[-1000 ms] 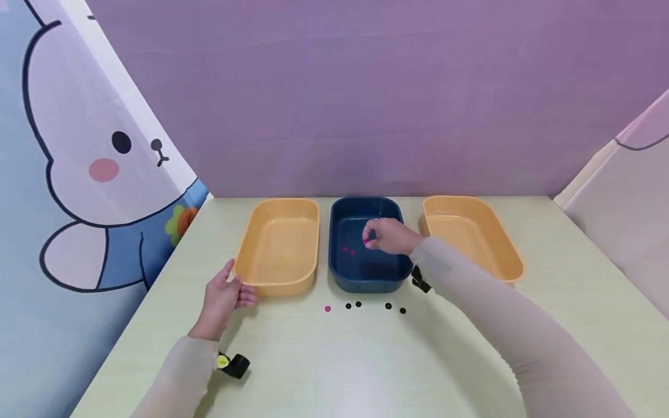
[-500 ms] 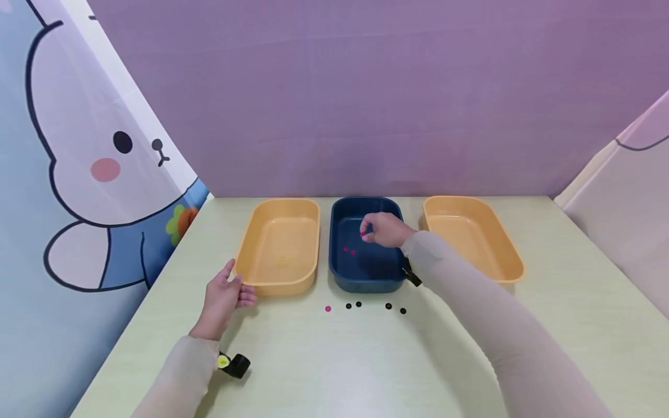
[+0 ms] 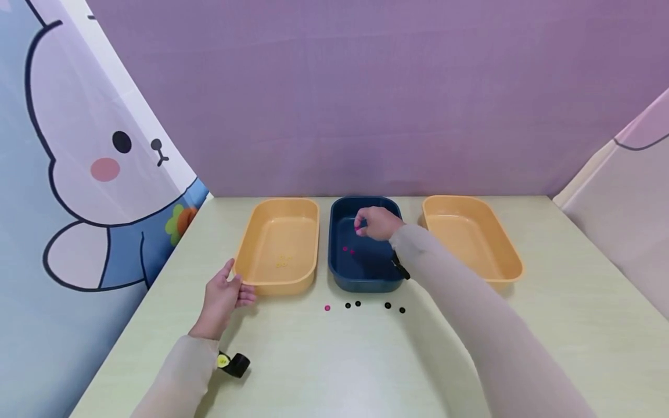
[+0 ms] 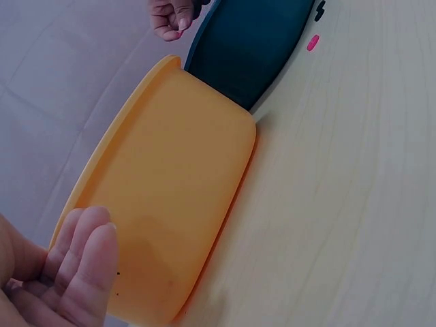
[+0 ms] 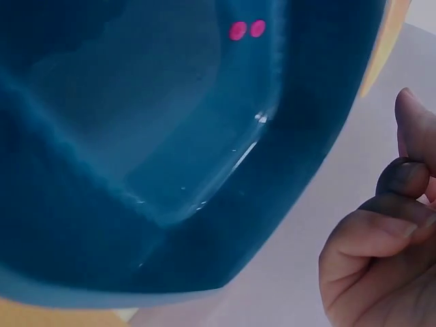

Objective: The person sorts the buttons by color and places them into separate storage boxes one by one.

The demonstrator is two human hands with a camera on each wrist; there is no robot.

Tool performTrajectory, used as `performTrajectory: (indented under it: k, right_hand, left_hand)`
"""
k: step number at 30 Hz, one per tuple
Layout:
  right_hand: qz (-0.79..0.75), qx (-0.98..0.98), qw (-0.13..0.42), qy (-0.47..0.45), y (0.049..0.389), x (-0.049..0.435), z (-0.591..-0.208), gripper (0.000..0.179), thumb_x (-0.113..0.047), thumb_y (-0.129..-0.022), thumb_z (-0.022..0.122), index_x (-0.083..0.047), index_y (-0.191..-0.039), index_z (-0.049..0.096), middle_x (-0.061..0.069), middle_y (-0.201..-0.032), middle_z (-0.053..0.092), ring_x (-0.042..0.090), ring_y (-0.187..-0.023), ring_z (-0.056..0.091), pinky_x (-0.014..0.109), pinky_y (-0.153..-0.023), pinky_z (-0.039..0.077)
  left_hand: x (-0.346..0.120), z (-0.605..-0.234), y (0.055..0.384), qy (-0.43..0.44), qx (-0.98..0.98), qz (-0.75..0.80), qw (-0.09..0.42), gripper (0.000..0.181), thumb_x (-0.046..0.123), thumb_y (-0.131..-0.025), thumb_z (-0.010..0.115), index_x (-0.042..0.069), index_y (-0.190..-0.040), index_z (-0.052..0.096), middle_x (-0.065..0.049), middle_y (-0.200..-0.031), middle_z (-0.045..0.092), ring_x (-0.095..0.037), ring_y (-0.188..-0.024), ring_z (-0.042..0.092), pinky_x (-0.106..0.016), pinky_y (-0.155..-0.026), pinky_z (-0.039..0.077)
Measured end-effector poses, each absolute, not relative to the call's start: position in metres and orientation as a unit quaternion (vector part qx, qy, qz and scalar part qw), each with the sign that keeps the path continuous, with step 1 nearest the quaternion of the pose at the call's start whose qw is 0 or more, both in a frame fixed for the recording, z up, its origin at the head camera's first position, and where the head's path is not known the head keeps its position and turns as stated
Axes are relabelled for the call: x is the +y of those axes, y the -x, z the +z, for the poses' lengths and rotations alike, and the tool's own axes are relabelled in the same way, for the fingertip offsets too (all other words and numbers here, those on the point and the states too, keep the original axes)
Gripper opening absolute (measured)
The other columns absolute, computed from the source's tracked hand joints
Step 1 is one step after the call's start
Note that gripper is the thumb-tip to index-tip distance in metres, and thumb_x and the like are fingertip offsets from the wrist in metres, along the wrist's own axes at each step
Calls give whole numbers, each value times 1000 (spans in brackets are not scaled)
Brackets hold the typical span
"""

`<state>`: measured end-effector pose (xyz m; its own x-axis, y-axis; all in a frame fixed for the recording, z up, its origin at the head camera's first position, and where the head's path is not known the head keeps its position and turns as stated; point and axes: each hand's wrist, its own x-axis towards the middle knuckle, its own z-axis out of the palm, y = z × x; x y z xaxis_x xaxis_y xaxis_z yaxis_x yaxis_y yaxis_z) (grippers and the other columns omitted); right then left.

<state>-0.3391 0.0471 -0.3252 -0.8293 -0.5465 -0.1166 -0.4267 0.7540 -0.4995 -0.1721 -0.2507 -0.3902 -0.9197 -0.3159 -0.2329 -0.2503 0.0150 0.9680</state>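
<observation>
My right hand (image 3: pixel 380 223) pinches a pink button (image 3: pixel 358 229) between thumb and fingertips, over the far half of the dark blue bin (image 3: pixel 366 286). In the right wrist view, the fingers of that hand are curled beside the bin's rim. Two pink buttons (image 5: pixel 238 30) lie on the blue bin's floor. My left hand (image 3: pixel 219 299) rests at the near left corner of the left yellow bin (image 3: pixel 277 288), its fingers against the front wall and its thumb along the side. Several small yellow buttons (image 3: pixel 282 261) lie inside that bin.
In front of the blue bin, one pink button (image 3: pixel 327 308) and several black buttons (image 3: pixel 388 305) form a loose row on the table (image 3: pixel 324 366). A second yellow bin (image 3: pixel 470 232) stands on the right, partly behind my right sleeve. Purple cloth (image 3: pixel 334 98) hangs behind.
My right hand has moved left and farther back over the blue bin, still pinching the pink button. My left hand stays at the yellow bin's corner.
</observation>
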Motion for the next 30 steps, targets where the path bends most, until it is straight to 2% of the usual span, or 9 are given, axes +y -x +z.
performTrajectory:
  k: [30]
  right_hand:
    - [-256,925,128,249,372,36,-351,12,-12,-92,65,-6,-103,63,13,-114,62,28,-98,54,42,-94,46]
  left_hand:
    - [-243,-391,177,-212,-703,-678,32,57,6,-104,30,11,-155,4,1,-65,62,-7,-52,61,-20,-56,55]
